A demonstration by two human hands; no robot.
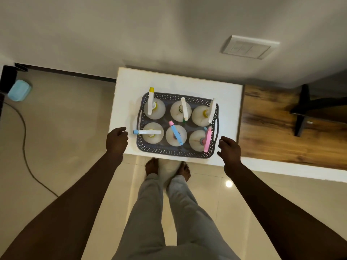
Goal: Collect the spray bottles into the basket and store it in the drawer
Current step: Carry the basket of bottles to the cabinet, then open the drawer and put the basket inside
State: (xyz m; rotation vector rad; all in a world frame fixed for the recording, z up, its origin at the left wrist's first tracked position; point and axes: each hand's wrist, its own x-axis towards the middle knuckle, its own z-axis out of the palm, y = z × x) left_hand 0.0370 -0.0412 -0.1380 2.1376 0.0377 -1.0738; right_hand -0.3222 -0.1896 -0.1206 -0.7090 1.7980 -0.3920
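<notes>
A dark perforated basket (174,154) stands on a white cabinet top (129,85). Several translucent spray bottles stand upright inside it in two rows, among them one with a yellow-tipped white trigger (151,102), one with a blue trigger (176,135) and one with a pink trigger (207,139). My left hand (116,139) hovers just left of the basket's left handle, fingers loosely curled and holding nothing. My right hand (230,150) hovers just right of the right handle, fingers spread. Neither hand touches the basket. No drawer shows from above.
A wood-grain surface (272,128) adjoins the cabinet on the right, with a black stand (302,109) on it. A wall switch plate (247,46) sits behind. On the tiled floor, a light blue box (19,91) and a dark cable (24,147) lie left. My bare feet (167,168) stand at the cabinet's front.
</notes>
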